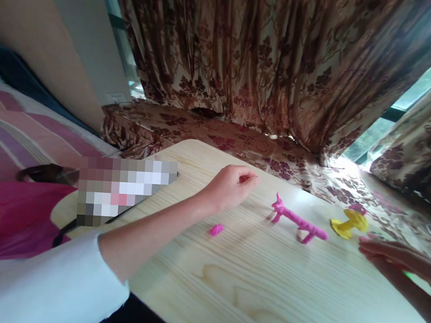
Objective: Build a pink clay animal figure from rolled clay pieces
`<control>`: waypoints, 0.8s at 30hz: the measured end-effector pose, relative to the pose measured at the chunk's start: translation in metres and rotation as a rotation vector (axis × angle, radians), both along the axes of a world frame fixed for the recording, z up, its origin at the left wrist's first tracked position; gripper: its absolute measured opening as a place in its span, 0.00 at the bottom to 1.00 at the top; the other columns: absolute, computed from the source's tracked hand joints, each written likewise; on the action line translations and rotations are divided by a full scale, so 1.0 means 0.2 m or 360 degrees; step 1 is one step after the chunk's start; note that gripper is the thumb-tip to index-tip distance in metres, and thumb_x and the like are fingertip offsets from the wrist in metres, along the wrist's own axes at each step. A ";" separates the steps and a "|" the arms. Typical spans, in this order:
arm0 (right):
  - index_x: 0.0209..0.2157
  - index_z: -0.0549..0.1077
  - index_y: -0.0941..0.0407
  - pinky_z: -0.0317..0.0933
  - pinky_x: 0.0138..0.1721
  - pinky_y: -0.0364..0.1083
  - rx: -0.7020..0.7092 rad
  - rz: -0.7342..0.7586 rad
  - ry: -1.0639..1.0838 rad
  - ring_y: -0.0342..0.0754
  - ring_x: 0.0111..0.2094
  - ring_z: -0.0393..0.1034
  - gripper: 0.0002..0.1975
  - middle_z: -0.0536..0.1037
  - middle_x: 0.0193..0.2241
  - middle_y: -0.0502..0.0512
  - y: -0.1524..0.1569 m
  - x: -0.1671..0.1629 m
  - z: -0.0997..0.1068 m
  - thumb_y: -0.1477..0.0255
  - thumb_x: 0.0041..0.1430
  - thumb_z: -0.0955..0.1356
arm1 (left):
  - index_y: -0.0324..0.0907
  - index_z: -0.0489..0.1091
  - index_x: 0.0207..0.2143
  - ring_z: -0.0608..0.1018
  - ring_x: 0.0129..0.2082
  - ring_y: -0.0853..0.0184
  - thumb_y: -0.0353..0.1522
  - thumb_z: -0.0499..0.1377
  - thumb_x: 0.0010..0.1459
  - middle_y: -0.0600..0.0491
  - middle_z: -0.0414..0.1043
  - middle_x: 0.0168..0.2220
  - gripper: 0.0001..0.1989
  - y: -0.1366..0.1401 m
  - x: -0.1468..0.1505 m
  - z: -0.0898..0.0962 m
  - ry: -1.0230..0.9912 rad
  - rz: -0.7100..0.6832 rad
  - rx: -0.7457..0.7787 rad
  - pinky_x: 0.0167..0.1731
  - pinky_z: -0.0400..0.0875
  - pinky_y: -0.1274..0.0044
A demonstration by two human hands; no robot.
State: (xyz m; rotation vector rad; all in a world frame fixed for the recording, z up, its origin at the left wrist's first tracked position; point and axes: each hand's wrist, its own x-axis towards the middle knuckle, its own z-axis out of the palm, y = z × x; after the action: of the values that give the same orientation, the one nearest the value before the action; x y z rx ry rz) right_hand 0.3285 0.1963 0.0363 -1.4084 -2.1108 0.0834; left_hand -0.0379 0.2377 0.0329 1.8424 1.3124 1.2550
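My left hand (232, 184) is over the far half of the wooden table, its fingers curled and the thumb and forefinger tips together in a pinch. Whatever may be between them is too small or hidden to make out. Near its wrist lies a small pink lump of modelling clay (216, 230). To the right, a long pink clay animal (299, 220) stands on legs, with pointed ears at its left end. At the right edge, my right hand (401, 255) has its fingers stretched out, beside a yellow clay shape (350, 223). A green bit (418, 283) shows behind this hand.
The pale wooden table (244, 290) has a rounded far corner. A blurred-out flat item (126, 190) lies on its left part. Beyond stand patterned curtains (244, 51) and a cloth-covered ledge (210, 132). Magenta cloth (18, 222) and striped bedding (30, 135) are at the left.
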 end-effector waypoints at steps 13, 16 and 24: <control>0.39 0.76 0.52 0.70 0.35 0.37 -0.0037 0.0200 0.0609 0.48 0.37 0.76 0.10 0.79 0.36 0.53 -0.75 -0.49 -0.22 0.67 0.57 0.66 | 0.40 0.73 0.35 0.74 0.40 0.64 0.31 0.52 0.56 0.49 0.73 0.36 0.10 -0.63 -0.14 -0.21 0.0429 0.0387 0.0092 0.44 0.66 0.73; 0.39 0.76 0.52 0.70 0.37 0.39 -0.0121 0.0182 0.0832 0.49 0.37 0.75 0.11 0.79 0.34 0.54 -0.80 -0.52 -0.25 0.64 0.58 0.65 | 0.40 0.73 0.37 0.73 0.42 0.62 0.31 0.53 0.55 0.48 0.73 0.39 0.10 -0.66 -0.11 -0.23 0.0543 0.0447 0.0130 0.46 0.65 0.71; 0.40 0.75 0.53 0.70 0.35 0.42 -0.0151 0.0168 0.1091 0.47 0.32 0.74 0.12 0.77 0.31 0.54 -0.88 -0.55 -0.26 0.64 0.58 0.64 | 0.40 0.75 0.29 0.74 0.38 0.57 0.33 0.56 0.53 0.46 0.75 0.33 0.09 -0.69 -0.02 -0.14 0.0628 0.0437 0.0114 0.41 0.66 0.68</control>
State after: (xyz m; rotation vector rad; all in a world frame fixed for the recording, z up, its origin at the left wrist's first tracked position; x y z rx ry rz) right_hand 0.2176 0.0210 -0.0150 -1.1026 -1.6121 0.6227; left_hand -0.0429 0.0995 0.0057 2.0887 1.8025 1.1157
